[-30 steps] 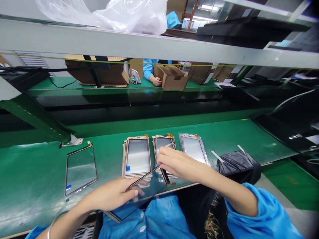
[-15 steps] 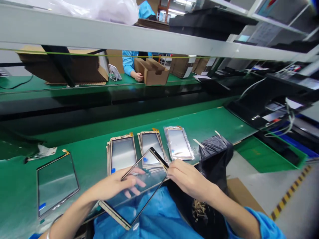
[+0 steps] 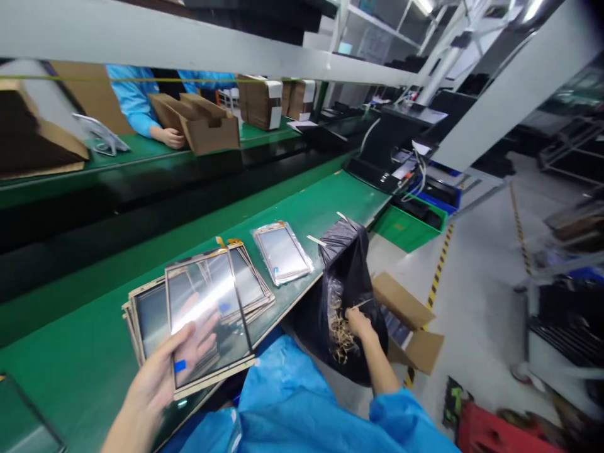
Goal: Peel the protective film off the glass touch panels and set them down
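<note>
My left hand (image 3: pixel 163 371) holds a clear glass touch panel (image 3: pixel 207 314) with a tan border and a blue tab, tilted up above the green bench (image 3: pixel 75 352). The fingers show through the glass behind it. My right hand (image 3: pixel 359 322) reaches into the mouth of a black plastic bag (image 3: pixel 346 251) hung at the bench edge, its fingers pinched on a thin strip over a heap of tan strips (image 3: pixel 340 333). Two stacks of similar panels (image 3: pixel 146 314) (image 3: pixel 250 286) lie on the bench under the held panel. A wrapped panel (image 3: pixel 282 253) lies beside them.
An open cardboard box (image 3: pixel 408 324) sits on the floor by the bag. Across the bench another person's hand (image 3: pixel 170 136) rests by a cardboard box (image 3: pixel 202 123). A green bin (image 3: pixel 406 228), black equipment with cables and a yellow-black floor line lie to the right.
My right hand left the panel's corner and dropped into the black bag. My left hand lifted the panel upright. The view swung right.
</note>
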Demonstrator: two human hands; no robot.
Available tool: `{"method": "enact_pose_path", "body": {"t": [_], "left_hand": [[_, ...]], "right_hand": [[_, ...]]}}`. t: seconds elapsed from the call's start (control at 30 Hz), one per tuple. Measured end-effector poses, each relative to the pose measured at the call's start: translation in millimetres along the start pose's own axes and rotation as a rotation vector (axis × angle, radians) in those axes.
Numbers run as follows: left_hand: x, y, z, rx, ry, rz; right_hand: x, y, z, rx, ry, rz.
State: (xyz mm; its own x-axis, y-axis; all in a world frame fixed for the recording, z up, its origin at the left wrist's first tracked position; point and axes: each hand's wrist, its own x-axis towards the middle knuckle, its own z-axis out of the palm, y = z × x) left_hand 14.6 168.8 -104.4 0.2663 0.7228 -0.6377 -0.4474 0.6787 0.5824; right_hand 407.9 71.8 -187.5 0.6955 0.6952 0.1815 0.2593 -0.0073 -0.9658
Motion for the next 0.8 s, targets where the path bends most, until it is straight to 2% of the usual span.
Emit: {"method": "enact_pose_path", "body": {"t": [0.07, 0.13, 0.2, 0.27, 0.37, 0.43, 0.53, 0.67, 0.8], "left_hand": [[-2.9, -8.0, 1.5, -0.085, -0.065, 0.024], [-4.6, -14.3, 0.6, -0.145, -0.12, 0.066], [-6.2, -18.8, -1.5, -0.188, -0.167, 0.127], [-9.5, -22.0, -3.8, -0.225, -0.208, 0.204], [-19.0, -25.3, -7.2, -0.262, -0.206, 0.328], [-26.9, -26.6, -10.0, -0.276, -0.187, 0.406], [-36.9, -27.5, -15.2, -0.28, -0.177, 0.491], [-41.8, -28.6, -22.7, -0.262, -0.156, 0.527], [-39.8, -30.3, -28.1, -0.23, -0.123, 0.557]], "right_hand": [[-15.9, 12.7, 27.8, -0.048, -0.056, 0.028], [-31.2, 6.8, 52.7, -0.065, -0.128, 0.028], [-45.9, -16.6, 76.0, -0.033, -0.263, -0.028], [-61.8, -50.2, 98.9, 0.047, -0.473, -0.131], [-86.4, -93.3, 129.5, 0.16, -0.726, -0.278], [-99.3, -105.7, 144.3, 0.183, -0.773, -0.331], [-109.3, -104.1, 158.0, 0.178, -0.761, -0.328], [-109.7, -97.9, 169.0, 0.148, -0.752, -0.277], [-104.5, -104.7, 174.2, 0.095, -0.856, -0.386]]}}
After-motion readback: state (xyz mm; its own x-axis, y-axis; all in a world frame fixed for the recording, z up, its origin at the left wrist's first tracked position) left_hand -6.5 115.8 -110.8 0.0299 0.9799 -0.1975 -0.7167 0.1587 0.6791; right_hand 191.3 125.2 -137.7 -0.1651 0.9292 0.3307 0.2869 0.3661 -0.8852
